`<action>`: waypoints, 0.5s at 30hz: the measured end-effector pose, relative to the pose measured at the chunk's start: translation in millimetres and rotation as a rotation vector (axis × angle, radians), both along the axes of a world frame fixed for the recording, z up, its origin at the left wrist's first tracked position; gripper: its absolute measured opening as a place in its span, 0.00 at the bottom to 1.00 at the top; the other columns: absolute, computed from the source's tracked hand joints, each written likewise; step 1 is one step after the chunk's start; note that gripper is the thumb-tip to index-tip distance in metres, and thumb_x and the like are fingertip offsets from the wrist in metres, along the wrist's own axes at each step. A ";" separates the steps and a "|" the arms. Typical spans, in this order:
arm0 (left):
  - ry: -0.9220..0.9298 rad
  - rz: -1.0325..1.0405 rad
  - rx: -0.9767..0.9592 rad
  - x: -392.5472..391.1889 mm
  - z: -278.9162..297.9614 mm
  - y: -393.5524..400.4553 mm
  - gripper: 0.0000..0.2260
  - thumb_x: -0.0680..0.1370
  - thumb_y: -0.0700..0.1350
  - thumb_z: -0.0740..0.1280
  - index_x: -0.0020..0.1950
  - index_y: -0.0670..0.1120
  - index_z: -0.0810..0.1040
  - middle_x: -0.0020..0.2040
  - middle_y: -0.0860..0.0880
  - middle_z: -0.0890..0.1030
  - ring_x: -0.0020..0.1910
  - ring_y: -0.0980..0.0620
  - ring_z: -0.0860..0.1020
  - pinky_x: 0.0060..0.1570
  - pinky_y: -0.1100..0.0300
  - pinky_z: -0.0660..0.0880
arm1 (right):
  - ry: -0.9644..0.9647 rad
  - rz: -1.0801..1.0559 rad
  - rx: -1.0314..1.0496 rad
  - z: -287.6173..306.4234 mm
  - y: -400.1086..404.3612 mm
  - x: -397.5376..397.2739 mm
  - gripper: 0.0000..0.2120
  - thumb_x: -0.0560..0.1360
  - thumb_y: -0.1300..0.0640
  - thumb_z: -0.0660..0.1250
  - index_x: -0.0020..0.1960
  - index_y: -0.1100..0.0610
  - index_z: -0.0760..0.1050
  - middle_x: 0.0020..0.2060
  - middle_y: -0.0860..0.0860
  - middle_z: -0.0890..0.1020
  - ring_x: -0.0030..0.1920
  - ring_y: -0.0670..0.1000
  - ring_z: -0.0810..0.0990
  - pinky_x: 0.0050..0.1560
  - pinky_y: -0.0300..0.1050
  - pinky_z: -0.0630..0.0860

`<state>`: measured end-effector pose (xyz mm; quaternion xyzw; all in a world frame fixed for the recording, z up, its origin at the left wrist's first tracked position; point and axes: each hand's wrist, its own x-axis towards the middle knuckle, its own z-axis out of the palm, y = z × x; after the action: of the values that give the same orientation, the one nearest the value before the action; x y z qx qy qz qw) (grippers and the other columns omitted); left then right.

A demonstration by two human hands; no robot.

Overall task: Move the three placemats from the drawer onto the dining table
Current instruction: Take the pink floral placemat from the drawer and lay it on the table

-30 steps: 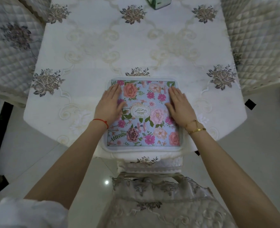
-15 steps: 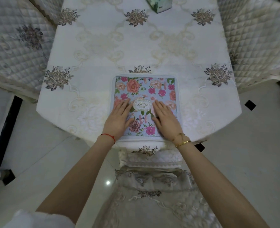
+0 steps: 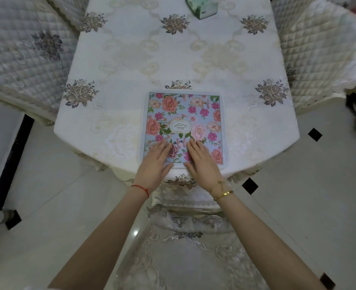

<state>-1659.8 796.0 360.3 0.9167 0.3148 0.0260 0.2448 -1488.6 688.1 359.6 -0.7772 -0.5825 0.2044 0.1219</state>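
Floral placemat [image 3: 184,122] lies flat on the worktop [image 3: 131,59], squared to the near edge and centred in front of the covered chair [image 3: 185,248]; judged a deliberate place-setting position, since a diner at that chair would have it directly ahead. Only one mat face shows; whether others lie stacked beneath it cannot be told from here. Left hand [image 3: 155,162] and right hand [image 3: 202,162] both rest palm-down on the mat's near portion, fingers extended and close together, nothing gripped in either. Flat open palms suit pressing or smoothing a thin sheet against the embroidered cloth, not lifting it. Heels of both hands overhang the mat's near border and the worktop edge; fingertips reach to just short of the oval label at the mat's middle. Far half of the mat is uncovered. The hands sit side by side, a narrow strip of mat visible between them. A green box [image 3: 202,6] stands at the far end, well apart from the mat. Drawer not in view.
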 end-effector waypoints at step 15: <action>0.026 0.077 0.040 -22.0 6.7 29.8 0.28 0.80 0.50 0.63 0.77 0.42 0.59 0.77 0.43 0.60 0.77 0.45 0.57 0.76 0.53 0.53 | -0.040 -0.144 0.074 12.4 -34.7 58.2 0.26 0.81 0.51 0.57 0.76 0.57 0.57 0.76 0.53 0.59 0.77 0.53 0.52 0.76 0.46 0.46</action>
<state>-1681.8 825.8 367.0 0.9088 0.3526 0.0299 0.2209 -1430.4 653.4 372.0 -0.8161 -0.5344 0.1577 0.1531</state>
